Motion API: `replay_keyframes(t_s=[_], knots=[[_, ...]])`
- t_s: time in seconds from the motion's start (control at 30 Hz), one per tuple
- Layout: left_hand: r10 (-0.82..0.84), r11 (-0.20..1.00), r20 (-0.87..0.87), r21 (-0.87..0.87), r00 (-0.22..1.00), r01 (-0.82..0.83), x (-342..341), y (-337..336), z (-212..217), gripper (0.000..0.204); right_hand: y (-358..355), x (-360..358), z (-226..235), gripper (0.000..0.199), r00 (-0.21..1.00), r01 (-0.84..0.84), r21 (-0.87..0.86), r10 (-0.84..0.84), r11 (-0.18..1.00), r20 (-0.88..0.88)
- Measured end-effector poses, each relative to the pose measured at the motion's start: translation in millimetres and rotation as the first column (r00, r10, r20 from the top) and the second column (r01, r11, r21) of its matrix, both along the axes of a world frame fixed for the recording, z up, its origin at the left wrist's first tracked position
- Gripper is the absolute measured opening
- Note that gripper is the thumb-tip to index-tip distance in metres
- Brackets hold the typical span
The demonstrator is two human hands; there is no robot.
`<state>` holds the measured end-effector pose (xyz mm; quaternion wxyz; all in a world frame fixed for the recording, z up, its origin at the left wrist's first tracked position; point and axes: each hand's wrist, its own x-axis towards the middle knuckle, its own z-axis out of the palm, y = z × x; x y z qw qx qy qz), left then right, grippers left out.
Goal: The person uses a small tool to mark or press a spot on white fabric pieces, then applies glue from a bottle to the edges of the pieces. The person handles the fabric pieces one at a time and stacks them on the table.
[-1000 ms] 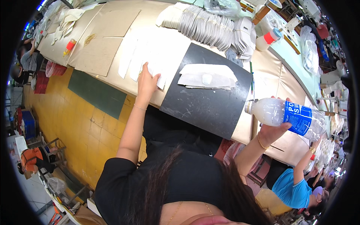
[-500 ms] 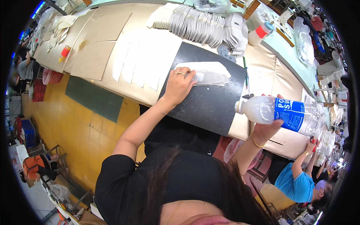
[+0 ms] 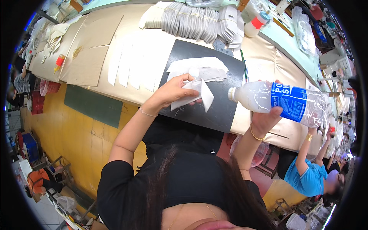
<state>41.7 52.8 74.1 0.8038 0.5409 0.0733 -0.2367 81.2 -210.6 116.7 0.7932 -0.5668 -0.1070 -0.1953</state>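
My left hand [image 3: 173,92] is closed on a thin white-and-grey cut piece [image 3: 207,96], pinched at its edge and bent over, above a black board [image 3: 222,115]. Behind it on the board lies a loose pile of similar white and grey pieces [image 3: 199,64]. My right hand [image 3: 266,119] grips a clear plastic bottle [image 3: 249,97] with a blue label, tilted nearly sideways over the board's right edge. Whitish liquid shows inside, and the narrow white neck points left toward the piece without touching it.
Banded stacks of grey pieces [image 3: 189,21] stand along the back, beside a bottle with a red band [image 3: 256,25]. White strips [image 3: 130,67] and cardboard sheets [image 3: 92,46] lie to the left. A green pen [image 3: 243,61] lies right of the board. A co-worker in blue [image 3: 304,174] is at the right.
My left hand has lifted a piece off the pile and brought it nearer to me, bending it. The bottle in my right hand has shifted slightly left and up.
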Motion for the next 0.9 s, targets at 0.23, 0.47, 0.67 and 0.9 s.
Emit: replay_keyframes(t_s=[0.23,0.47,0.67,0.9], knots=[[-0.024,0.997,-0.063,-0.076,0.998,0.019,-20.9,-6.8,20.6,0.046,16.0,-7.3,6.1,0.086,0.999,0.006,0.094,-0.010,0.996,0.045],[0.060,0.995,0.037,-0.076,0.997,-0.057,-31.9,-23.1,39.3,0.045,41.7,-22.7,-0.3,0.078,0.995,-0.049,-0.159,0.062,0.986,0.083],[0.061,0.998,0.110,-0.034,0.992,-0.057,-32.2,-26.7,50.1,0.044,47.6,-17.0,4.7,0.059,0.984,-0.063,-0.052,0.070,0.997,0.163],[0.089,0.995,0.104,-0.050,0.991,-0.085,-36.1,-27.3,52.6,0.044,52.6,-15.9,2.6,0.053,0.981,-0.004,-0.173,0.037,0.985,0.189]])
